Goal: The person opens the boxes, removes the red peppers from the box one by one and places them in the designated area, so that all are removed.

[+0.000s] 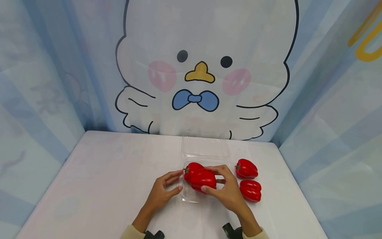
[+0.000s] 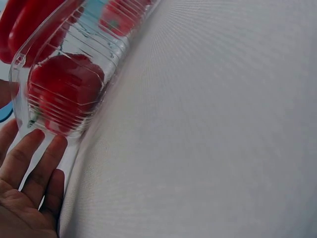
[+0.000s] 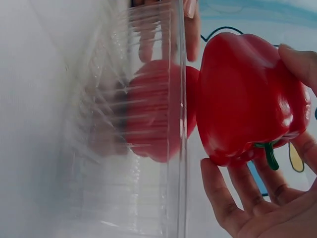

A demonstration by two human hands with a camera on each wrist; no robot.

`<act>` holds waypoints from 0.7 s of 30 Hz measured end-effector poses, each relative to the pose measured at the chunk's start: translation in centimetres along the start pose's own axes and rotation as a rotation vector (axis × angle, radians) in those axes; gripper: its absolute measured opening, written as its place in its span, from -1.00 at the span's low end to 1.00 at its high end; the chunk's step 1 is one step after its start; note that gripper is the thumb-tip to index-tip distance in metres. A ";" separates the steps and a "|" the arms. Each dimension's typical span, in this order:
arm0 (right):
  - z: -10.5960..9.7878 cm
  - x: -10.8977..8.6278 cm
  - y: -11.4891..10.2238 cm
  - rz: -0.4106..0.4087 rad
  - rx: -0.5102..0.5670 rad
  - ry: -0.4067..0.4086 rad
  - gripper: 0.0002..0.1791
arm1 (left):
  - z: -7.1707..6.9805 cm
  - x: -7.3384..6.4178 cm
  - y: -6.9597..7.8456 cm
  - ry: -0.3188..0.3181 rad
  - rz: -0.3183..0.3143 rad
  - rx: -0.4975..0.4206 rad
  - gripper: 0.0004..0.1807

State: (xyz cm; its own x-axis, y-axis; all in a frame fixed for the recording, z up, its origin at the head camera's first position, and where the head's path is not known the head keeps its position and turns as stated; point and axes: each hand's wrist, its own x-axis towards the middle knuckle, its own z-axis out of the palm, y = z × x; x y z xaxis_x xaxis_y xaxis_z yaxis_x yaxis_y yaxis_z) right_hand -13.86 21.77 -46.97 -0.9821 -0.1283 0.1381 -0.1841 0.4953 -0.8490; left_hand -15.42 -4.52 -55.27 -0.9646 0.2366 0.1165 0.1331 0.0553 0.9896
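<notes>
A blue-and-white curtain [image 1: 98,73] printed with a large cartoon bird [image 1: 206,39] hangs behind a white table [image 1: 113,179].

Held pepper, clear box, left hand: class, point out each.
Held pepper [image 3: 250,101], right wrist view, glossy side.
Clear box [image 3: 143,196], right wrist view, ridged wall.
Left hand [image 1: 160,193], head view, back of the hand.

We can read no text, label, brand or number on anything here. Far beyond the right hand's [image 1: 229,192] grip, up and to its right, we see yellow strokes [image 1: 368,57] on the curtain [image 1: 337,109], one bent like a U; we cannot tell whether they are letters. Faint marks [image 1: 47,96] well left of that grip are too blurred to make out.
</notes>
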 end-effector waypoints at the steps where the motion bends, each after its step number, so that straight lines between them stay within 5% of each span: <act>1: -0.2 0.0 0.0 -0.007 0.002 0.004 -0.29 | 0.0 0.0 0.0 0.001 -0.001 -0.001 -0.41; 21: -3.9 -0.3 0.3 -0.064 -0.058 0.102 -0.24 | -0.1 0.0 0.0 -0.011 -0.017 -0.013 -0.39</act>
State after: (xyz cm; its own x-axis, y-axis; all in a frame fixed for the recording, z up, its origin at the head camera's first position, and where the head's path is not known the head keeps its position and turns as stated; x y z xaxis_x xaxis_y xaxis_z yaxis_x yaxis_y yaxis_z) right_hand -13.79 25.31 -45.31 -0.9667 -0.0747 0.2448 -0.2458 0.5383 -0.8061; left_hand -15.44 -4.61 -55.23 -0.9641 0.2462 0.0990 0.1139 0.0469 0.9924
